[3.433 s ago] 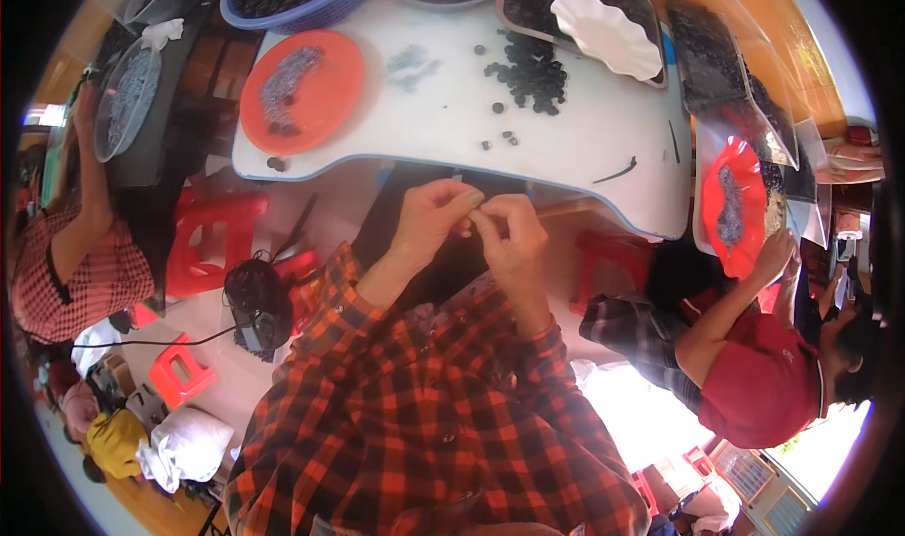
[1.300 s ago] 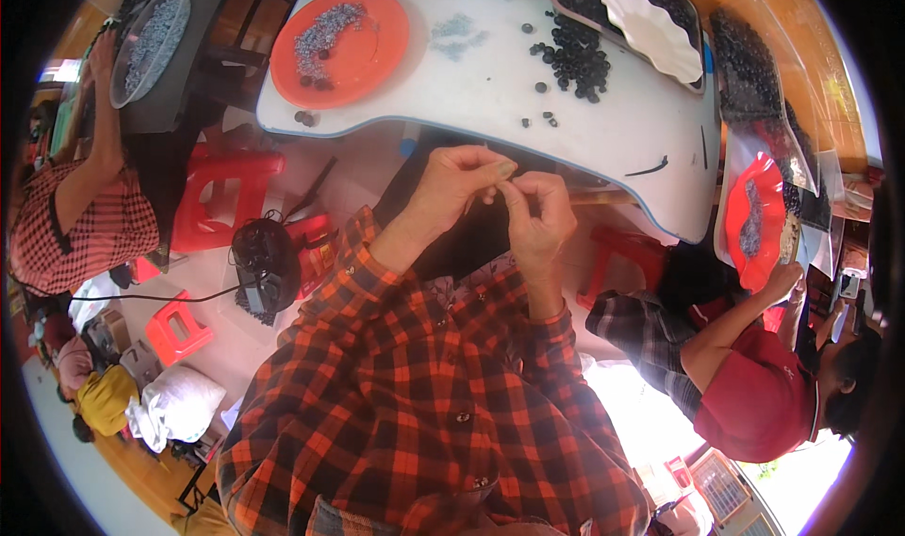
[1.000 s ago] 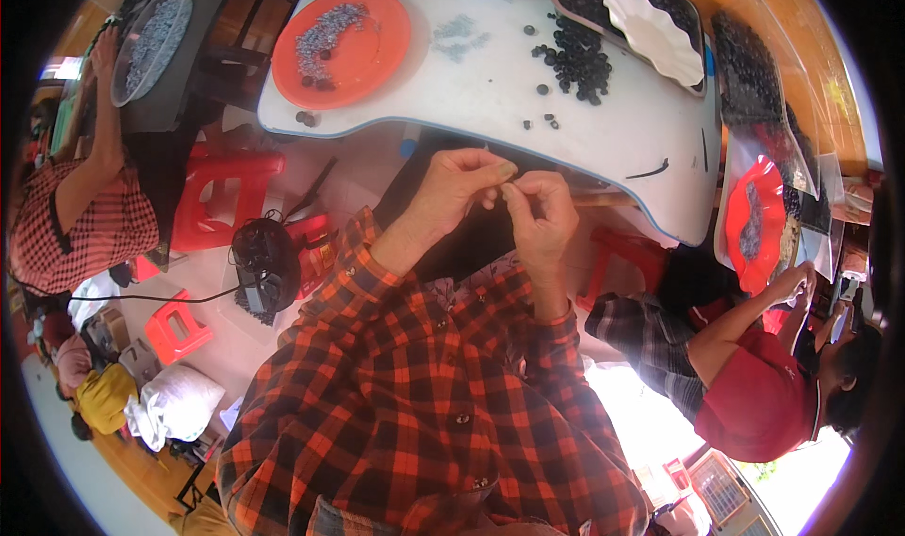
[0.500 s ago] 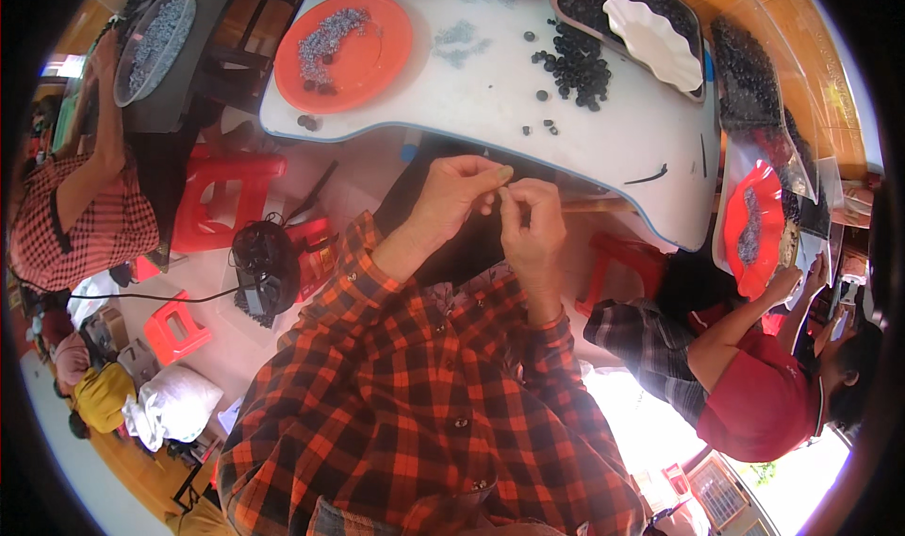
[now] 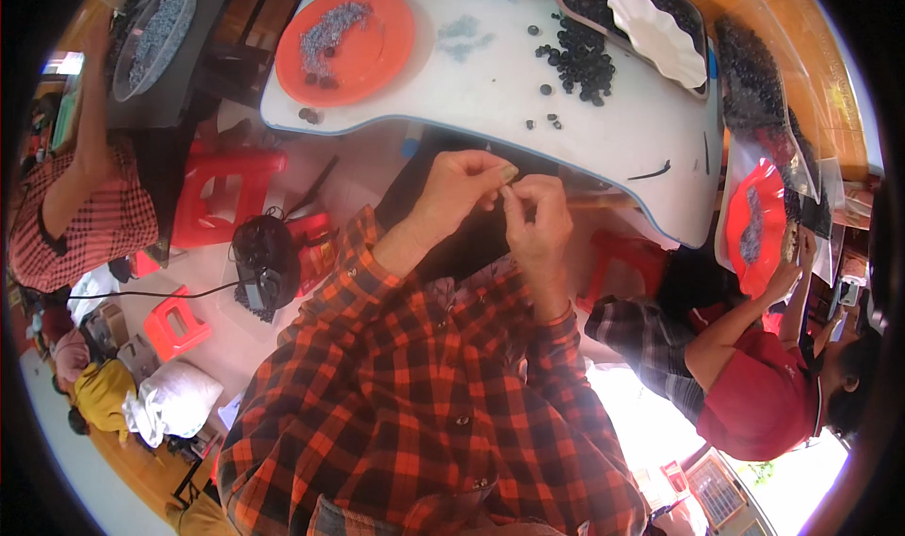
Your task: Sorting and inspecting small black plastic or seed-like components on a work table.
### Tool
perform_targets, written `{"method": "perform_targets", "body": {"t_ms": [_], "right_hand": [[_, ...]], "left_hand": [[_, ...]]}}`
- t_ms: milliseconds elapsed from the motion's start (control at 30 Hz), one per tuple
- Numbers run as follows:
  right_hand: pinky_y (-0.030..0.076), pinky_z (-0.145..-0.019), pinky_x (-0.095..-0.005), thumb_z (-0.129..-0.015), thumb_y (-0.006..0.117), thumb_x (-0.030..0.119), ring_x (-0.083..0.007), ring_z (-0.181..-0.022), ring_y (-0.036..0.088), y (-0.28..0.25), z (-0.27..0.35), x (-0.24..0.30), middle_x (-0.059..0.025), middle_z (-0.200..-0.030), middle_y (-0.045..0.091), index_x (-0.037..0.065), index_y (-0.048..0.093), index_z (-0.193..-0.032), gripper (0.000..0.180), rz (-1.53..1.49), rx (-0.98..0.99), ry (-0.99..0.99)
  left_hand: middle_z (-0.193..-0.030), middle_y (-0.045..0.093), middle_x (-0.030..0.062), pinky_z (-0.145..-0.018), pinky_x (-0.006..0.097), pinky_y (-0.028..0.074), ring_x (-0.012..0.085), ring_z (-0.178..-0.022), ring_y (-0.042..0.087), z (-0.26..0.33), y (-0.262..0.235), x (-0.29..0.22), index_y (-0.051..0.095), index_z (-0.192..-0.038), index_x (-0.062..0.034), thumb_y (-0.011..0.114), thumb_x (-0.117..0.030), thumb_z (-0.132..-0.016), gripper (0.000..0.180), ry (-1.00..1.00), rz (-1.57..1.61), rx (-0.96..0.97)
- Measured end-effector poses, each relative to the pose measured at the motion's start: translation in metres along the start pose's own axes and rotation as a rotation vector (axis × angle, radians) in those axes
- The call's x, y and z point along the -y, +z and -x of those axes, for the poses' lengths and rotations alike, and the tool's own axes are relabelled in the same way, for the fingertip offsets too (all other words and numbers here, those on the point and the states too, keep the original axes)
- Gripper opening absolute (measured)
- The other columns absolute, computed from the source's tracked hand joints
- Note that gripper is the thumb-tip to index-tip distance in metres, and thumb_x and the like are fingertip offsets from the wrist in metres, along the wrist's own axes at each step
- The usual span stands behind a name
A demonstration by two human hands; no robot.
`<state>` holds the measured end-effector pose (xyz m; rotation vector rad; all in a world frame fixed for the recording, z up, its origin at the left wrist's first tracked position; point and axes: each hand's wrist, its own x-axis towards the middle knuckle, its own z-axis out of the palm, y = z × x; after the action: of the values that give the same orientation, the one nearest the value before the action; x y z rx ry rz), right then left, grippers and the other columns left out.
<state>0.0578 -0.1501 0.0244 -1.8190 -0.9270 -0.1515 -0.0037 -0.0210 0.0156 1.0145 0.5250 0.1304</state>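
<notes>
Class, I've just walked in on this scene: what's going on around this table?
A person in a red plaid shirt holds both hands together just below the white table's edge. The left hand and right hand pinch something tiny between the fingertips. On the table lie a pile of small dark beads and an orange plate of greyish pieces. Other people sit at either side.

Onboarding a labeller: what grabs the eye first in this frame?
The person's left hand and right hand meet fingertip to fingertip at centre, pinching something too small to identify, below the white table's edge. On the table, a round orange plate sits upper left, with a heap of small dark beads upper right.
</notes>
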Motion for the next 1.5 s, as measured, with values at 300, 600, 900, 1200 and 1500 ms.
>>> {"method": "perform_targets", "body": {"t_ms": [300, 600, 900, 1200, 1500], "right_hand": [[0.051, -0.057, -0.0243, -0.078, 0.072, -0.004, -0.0124, -0.068, 0.061, -0.015, -0.008, -0.002, -0.0083, -0.087, 0.06, 0.003, 0.054, -0.088, 0.021, -0.165, 0.057, 0.08], [0.051, -0.062, -0.0238, -0.08, 0.07, -0.004, -0.0115, -0.072, 0.06, -0.016, -0.005, -0.002, -0.0081, -0.091, 0.06, 0.002, 0.056, -0.091, 0.019, -0.22, 0.025, 0.164], [0.051, -0.062, -0.0249, -0.081, 0.069, -0.005, -0.0127, -0.072, 0.06, -0.013, -0.003, -0.003, -0.0079, -0.09, 0.059, 0.002, 0.056, -0.09, 0.017, -0.152, 0.01, 0.113], [0.051, -0.057, -0.026, -0.079, 0.07, -0.006, -0.0158, -0.067, 0.06, -0.008, 0.0, -0.003, -0.0095, -0.089, 0.058, 0.002, 0.055, -0.089, 0.019, -0.073, 0.003, 0.065], [0.051, -0.06, -0.0249, -0.079, 0.07, -0.006, -0.013, -0.068, 0.059, -0.009, -0.002, -0.002, -0.0087, -0.088, 0.058, 0.002, 0.055, -0.087, 0.019, -0.186, 0.019, 0.137]], "left_hand": [[-0.076, 0.063, 0.0007, -0.053, 0.02, 0.048, 0.0056, -0.062, 0.056, 0.002, 0.001, -0.001, 0.069, -0.1, 0.0001, 0.065, -0.013, -0.092, 0.016, -0.026, 0.168, 0.1], [-0.077, 0.063, 0.0008, -0.054, 0.02, 0.048, 0.0056, -0.062, 0.057, 0.004, 0.007, -0.001, 0.068, -0.101, 0.0002, 0.063, -0.013, -0.093, 0.017, 0.04, 0.121, 0.108], [-0.073, 0.064, 0.0002, -0.053, 0.018, 0.044, 0.005, -0.06, 0.057, 0.006, 0.013, 0.004, 0.068, -0.101, -0.0001, 0.063, -0.013, -0.093, 0.017, 0.118, 0.012, 0.036], [-0.073, 0.064, 0.0007, -0.052, 0.018, 0.046, 0.0049, -0.06, 0.057, 0.005, 0.011, 0.006, 0.069, -0.1, -0.0002, 0.065, -0.013, -0.092, 0.016, 0.121, -0.021, -0.002], [-0.078, 0.064, 0.0032, -0.055, 0.021, 0.05, 0.0066, -0.062, 0.057, 0.004, 0.007, 0.004, 0.067, -0.097, 0.0028, 0.063, -0.009, -0.091, 0.014, 0.071, 0.037, 0.029]]}}
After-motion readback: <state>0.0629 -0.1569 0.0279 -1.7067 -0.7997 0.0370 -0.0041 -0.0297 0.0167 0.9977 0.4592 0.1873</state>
